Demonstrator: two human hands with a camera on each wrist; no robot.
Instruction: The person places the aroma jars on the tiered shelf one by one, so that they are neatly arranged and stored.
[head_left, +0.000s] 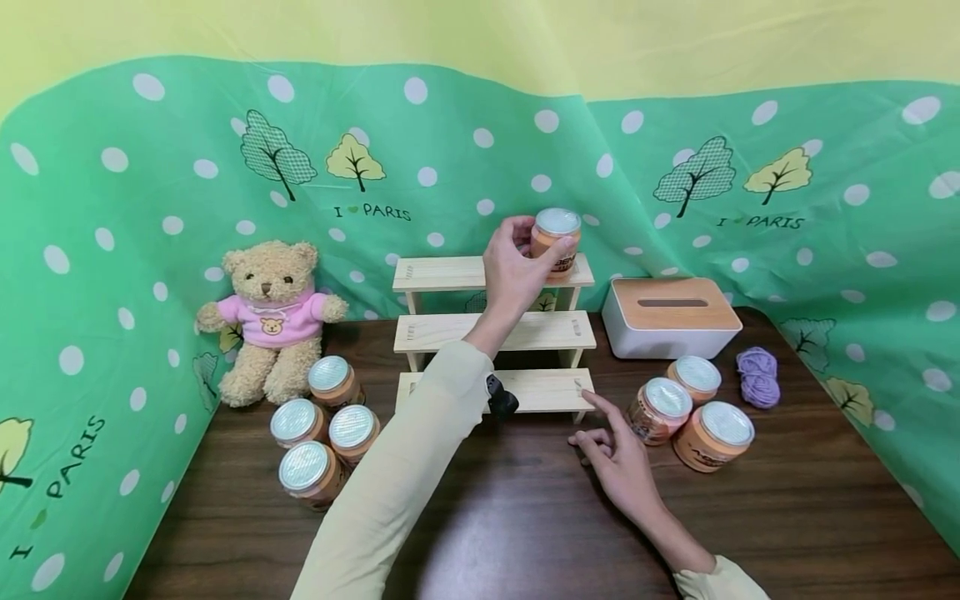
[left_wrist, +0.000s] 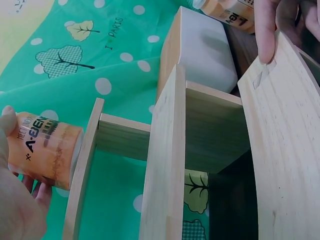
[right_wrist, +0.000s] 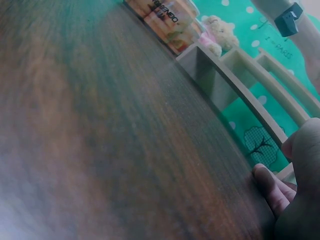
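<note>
My left hand (head_left: 513, 271) grips an orange-labelled jar (head_left: 555, 242) with a silvery lid, fingers and thumb around its side. The jar is upright at the right end of the top tier of a three-tier wooden shelf (head_left: 442, 273). In the left wrist view, the base of the jar (left_wrist: 47, 150) is right at the top board (left_wrist: 82, 185). Lower down, my right hand (head_left: 621, 471) has its index finger stretched out to the right end of the bottom tier (head_left: 543, 387), while the other fingers curl loosely with nothing in them.
Several similar jars (head_left: 303, 467) cluster on the left of the dark wooden table (head_left: 510, 517), by a teddy bear (head_left: 273, 321) in a pink top. Three more jars (head_left: 712, 437) stand right of the shelf, near a tissue box (head_left: 671, 321) and purple yarn (head_left: 759, 377).
</note>
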